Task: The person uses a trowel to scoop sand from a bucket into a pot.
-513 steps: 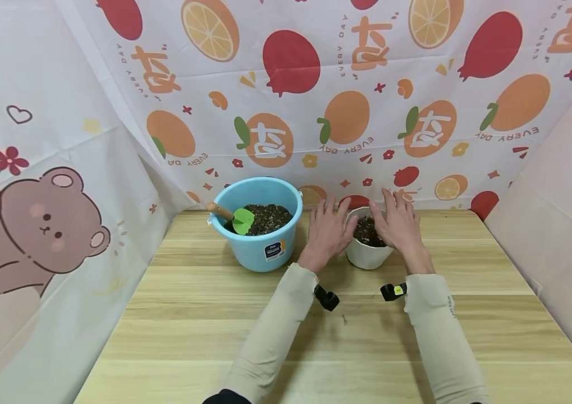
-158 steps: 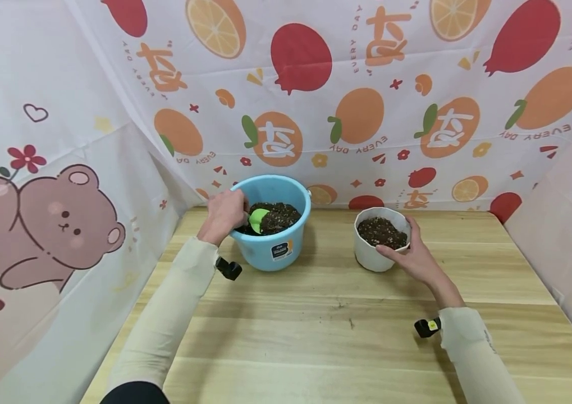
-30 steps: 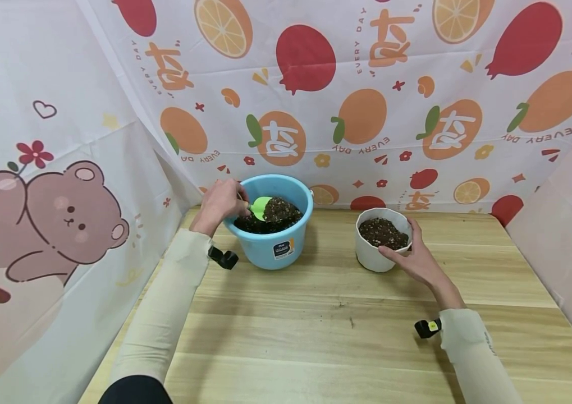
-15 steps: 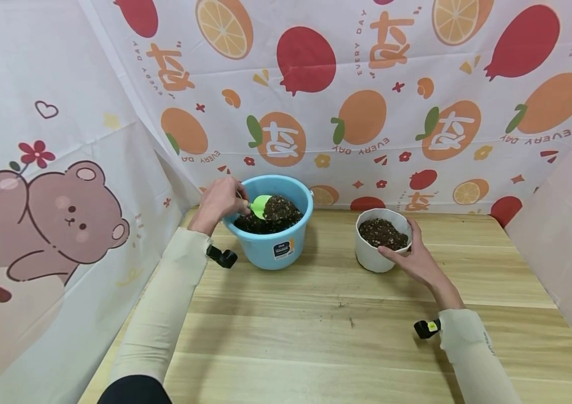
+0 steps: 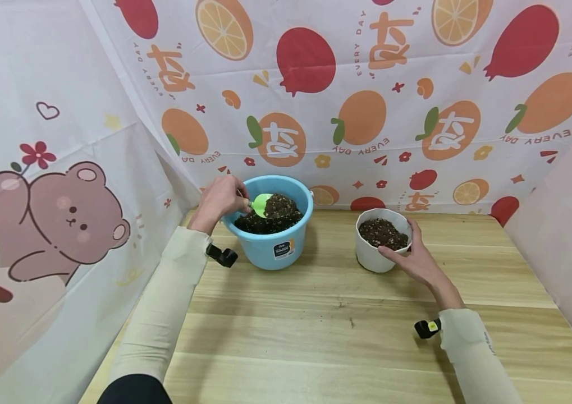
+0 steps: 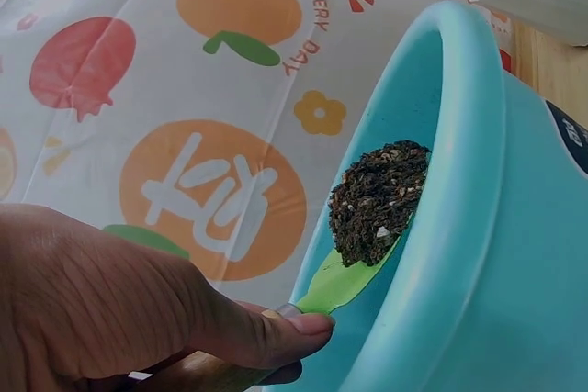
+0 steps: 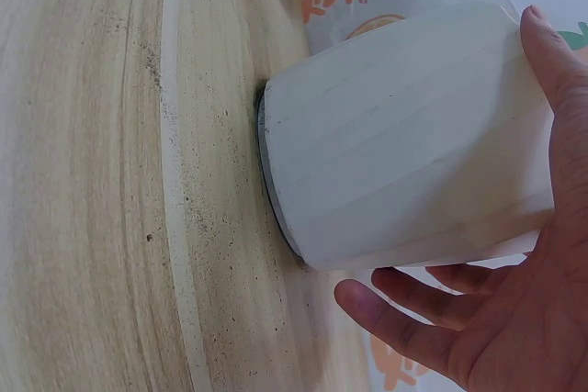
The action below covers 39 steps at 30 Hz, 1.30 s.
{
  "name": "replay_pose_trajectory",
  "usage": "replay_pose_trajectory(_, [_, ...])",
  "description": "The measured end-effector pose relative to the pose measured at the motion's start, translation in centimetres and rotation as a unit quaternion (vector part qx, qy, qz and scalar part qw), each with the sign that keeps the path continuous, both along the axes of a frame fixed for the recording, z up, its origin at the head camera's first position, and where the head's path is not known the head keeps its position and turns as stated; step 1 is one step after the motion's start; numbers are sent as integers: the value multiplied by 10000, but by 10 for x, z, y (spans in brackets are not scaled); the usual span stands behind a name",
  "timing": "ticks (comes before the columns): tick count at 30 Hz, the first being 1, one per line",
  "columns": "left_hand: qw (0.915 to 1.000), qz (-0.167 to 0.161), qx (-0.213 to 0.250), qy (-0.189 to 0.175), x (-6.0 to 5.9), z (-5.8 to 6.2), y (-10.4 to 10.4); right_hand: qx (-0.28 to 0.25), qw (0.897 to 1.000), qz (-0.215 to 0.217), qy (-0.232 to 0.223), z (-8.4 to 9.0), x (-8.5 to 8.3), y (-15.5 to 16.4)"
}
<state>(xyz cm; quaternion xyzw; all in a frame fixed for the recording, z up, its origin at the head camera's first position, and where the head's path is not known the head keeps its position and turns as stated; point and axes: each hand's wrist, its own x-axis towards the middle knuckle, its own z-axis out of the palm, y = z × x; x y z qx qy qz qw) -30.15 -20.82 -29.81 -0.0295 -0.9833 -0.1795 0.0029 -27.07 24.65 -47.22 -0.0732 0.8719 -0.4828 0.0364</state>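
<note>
One heaped load of dark soil (image 5: 279, 204) on the green trowel (image 5: 261, 204), raised just above the soil inside the blue bucket (image 5: 270, 247), near the rim at nine o'clock. Gripped at the wooden handle by the left hand (image 5: 220, 197), fingers curled round it, thumb pressed along the neck where the green blade starts, as seen from the left wrist (image 6: 138, 305). Blade tilted slightly, soil piled at its tip (image 6: 377, 201), close against the bucket's inner wall (image 6: 459, 181).

At three o'clock from the bucket, well apart from it, a white pot (image 5: 374, 258) filled with soil nearly to the rim, upright on the table (image 5: 316, 325). Cupped from its right side by the right hand (image 5: 417, 259): thumb at the rim, fingers spread and only lightly bent round the wall, touching it. From the right wrist view, fingertips (image 7: 395, 314) reaching under the pot's lower side (image 7: 404, 172), palm just beside the wall; whether the palm touches, cannot tell.

Behind, from ten to two o'clock, a curtain (image 5: 366, 84) printed with oranges and pomegranates. At nine o'clock, a sheet with a cartoon bear (image 5: 63, 219). A few soil crumbs (image 5: 350, 322) on the table at six o'clock from the pot.
</note>
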Motion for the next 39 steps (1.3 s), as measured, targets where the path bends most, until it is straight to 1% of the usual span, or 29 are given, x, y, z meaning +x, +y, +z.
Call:
replay_pose_trajectory(15, [9999, -24, 93, 44, 2, 7, 4, 48, 10000, -7, 7, 2, 1, -1])
replay_pose_trajectory(28, [9997, -123, 185, 34, 6, 17, 12, 90, 10000, -20, -8, 2, 4, -1])
replay_pose_trajectory(39, [9992, -271, 300, 20, 5, 22, 15, 75, 10000, 3, 27, 3, 4, -2])
